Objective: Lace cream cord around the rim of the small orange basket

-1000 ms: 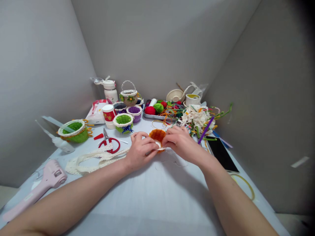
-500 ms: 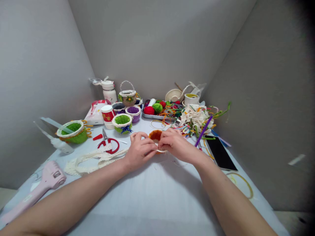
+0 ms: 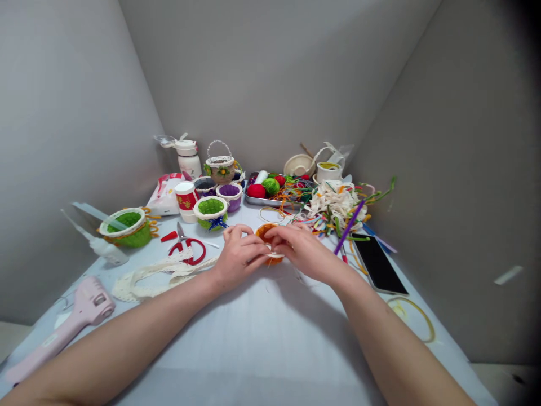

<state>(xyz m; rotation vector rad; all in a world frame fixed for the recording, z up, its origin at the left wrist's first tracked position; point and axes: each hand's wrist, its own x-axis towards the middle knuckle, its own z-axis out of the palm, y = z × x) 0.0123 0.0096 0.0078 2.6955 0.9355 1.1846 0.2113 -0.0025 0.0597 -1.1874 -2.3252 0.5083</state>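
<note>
Between my two hands sits a small orange basket [image 3: 262, 230], with a strip of white lace trim [image 3: 276, 255] along its near rim. My left hand [image 3: 242, 254] grips the basket's left side, its fingers closed at the rim. My right hand [image 3: 298, 246] pinches the lace at the rim from the right, thumb and fingers together. Both hands cover much of the basket. Left of my left hand a length of white lace [image 3: 143, 280] lies loosely looped, beside red-handled scissors [image 3: 195, 252].
Small woven baskets, one green [image 3: 210, 207] and one purple [image 3: 229, 194], stand at the back. Behind my hands is a tray of yarn balls [image 3: 264, 201]. A pink glue gun [image 3: 87, 307] lies at left, a phone [image 3: 379, 263] at right, near a pile of scraps [image 3: 336, 206].
The fingers of my right hand have shifted slightly along the rim, and the white lace now lies flatter against the basket's near edge. My left hand stays almost in place.
</note>
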